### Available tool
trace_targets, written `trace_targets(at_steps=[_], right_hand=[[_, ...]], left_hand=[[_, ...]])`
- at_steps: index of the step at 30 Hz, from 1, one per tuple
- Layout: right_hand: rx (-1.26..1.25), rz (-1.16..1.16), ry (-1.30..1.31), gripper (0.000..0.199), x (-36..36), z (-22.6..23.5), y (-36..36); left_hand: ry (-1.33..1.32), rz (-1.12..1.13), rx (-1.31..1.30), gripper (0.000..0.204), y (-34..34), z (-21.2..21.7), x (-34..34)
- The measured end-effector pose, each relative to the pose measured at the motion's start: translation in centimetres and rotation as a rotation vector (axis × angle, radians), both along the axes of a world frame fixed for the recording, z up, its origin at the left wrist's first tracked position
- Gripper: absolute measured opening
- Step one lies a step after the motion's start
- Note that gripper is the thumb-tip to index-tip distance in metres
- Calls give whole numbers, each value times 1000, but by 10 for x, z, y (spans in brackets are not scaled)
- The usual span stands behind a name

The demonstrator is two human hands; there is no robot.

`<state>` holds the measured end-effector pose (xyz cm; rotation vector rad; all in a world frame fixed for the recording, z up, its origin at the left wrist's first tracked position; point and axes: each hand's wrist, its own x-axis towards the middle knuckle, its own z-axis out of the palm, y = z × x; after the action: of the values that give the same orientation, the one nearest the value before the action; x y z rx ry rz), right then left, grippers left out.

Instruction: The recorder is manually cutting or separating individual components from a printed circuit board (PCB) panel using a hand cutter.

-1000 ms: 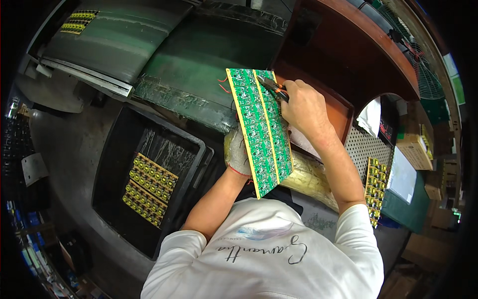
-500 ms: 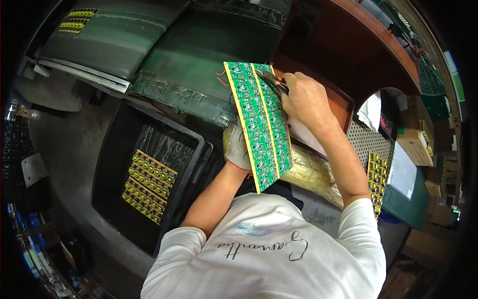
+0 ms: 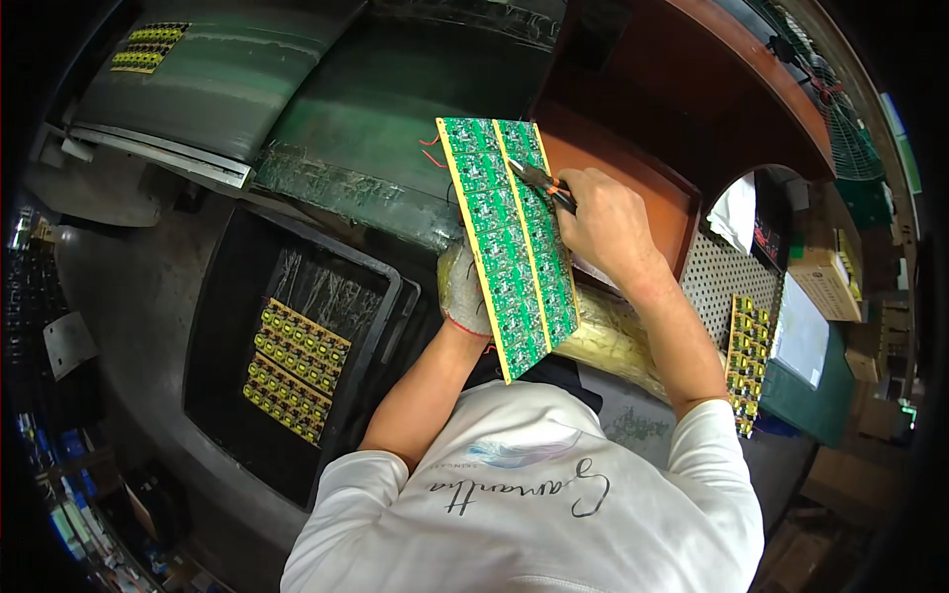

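Observation:
A green circuit board panel (image 3: 499, 232) with yellow edge strips is held up tilted before me, its solder side in view. Behind its left edge is my left hand (image 3: 463, 287) in a pale glove, gripping the panel from beneath; most of the fingers are hidden. My right hand (image 3: 608, 217), bare, is closed round orange-and-black handled cutting pliers (image 3: 542, 183). The pliers' jaws meet the panel's face near the central yellow strip, toward its far end. Thin red wires (image 3: 432, 148) stick out past the panel's far left edge.
At left a black crate (image 3: 227, 395) holds a panel with yellow components (image 3: 297, 371). Another such panel (image 3: 748, 366) stands at right beside a perforated surface (image 3: 727, 282). A green conveyor-like surface (image 3: 386, 109) and a reddish-brown tray (image 3: 633, 148) lie ahead. Cardboard boxes (image 3: 825, 282) sit far right.
The pliers' jaws have shifted slightly nearer along the central strip, with my right hand moving down a little. The held panel has swung slightly left.

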<state>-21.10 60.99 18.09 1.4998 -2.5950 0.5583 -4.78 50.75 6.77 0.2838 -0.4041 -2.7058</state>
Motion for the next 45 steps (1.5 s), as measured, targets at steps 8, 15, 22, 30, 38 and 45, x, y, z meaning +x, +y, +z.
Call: trace_targets(at_steps=[8,15,22,30,38,45], right_hand=[[42,-18,23,23,6,1,6],[1,-20,78,20,9,-2,5],[58,-21,50,17,6,2,5],[-83,0,119,14,3,2,-5],[13,8,22,17,-2,3,0],[-96,-15,-36,21,13,-6,20]], left_hand=[[15,15,-11,42,1,-1,1],[23,-4,27,42,0,-10,-1],[23,-9,54,42,0,-11,0],[33,10,20,42,1,5,0],[-22,32,-60,42,1,-1,1],[-6,25,-5,42,0,-1,1]])
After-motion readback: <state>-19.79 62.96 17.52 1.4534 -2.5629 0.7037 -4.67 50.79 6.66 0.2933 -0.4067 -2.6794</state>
